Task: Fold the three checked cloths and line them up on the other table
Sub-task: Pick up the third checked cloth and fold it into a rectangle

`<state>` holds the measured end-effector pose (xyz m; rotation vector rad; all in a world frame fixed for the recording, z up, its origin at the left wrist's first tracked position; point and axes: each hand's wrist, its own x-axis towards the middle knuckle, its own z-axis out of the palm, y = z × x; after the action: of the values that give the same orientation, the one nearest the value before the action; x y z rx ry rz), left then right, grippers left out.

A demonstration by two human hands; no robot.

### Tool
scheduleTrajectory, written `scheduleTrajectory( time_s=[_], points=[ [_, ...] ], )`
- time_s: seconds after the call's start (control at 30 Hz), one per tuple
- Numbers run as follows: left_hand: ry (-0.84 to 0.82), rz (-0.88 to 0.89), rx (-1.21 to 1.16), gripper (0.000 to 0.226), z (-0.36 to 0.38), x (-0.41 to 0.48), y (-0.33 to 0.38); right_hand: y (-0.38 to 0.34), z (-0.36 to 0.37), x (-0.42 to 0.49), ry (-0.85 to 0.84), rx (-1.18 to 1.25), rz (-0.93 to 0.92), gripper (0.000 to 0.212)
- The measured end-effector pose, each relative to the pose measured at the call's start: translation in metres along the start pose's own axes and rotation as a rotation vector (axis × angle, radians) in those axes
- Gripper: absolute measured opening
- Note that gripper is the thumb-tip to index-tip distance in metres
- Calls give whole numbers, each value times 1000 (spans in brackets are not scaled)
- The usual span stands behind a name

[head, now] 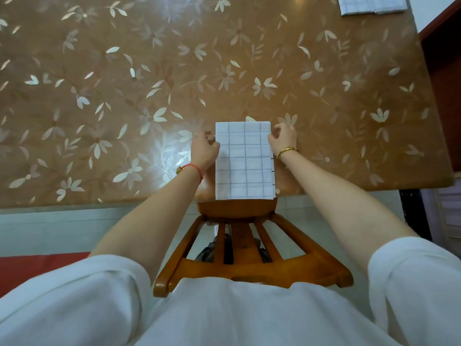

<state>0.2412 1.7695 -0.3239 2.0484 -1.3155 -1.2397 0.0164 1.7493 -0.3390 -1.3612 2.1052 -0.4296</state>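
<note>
A folded checked cloth [243, 161] lies flat at the table's [99, 96] 6 o'clock edge, just above a wooden chair [239, 265]. The left hand [204, 148] pinches its 9 o'clock edge with curled fingers. The right hand [283, 139] touches the 3 o'clock edge, fingers curled; I cannot tell whether it grips. A second cloth [371, 5] sits far off at 1 o'clock.

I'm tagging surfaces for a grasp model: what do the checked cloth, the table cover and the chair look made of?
Checked cloth: thin matte fabric, folded layers showing. Table cover: probably glossy vinyl or satin; light glares off it. Chair: likely varnished wood, orange-brown sheen.
</note>
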Motion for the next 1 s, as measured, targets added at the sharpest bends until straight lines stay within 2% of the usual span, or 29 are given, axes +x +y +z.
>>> scheduleTrajectory(
  time_s=[0.1,0.23,0.33,0.47,0.57,0.8,1.0],
  points=[
    [-44,-90,-151,65,2,18,9,-2,-1,15,-2,38,-9,22],
    [-65,-140,-264,36,7,33,17,-2,2,30,-28,52,23,22],
    [-64,-159,-287,44,10,45,18,-4,3,38,-33,43,27,22],
    [-63,-202,-295,43,15,54,21,-4,9,44,-44,30,50,11],
    [-35,-217,-293,43,18,57,23,-3,13,47,-48,7,58,12],
    [10,-191,-164,42,21,63,18,-2,12,48,-23,-32,23,25],
    [26,-12,70,37,22,64,13,-7,6,54,-130,-155,27,19]
  ],
)
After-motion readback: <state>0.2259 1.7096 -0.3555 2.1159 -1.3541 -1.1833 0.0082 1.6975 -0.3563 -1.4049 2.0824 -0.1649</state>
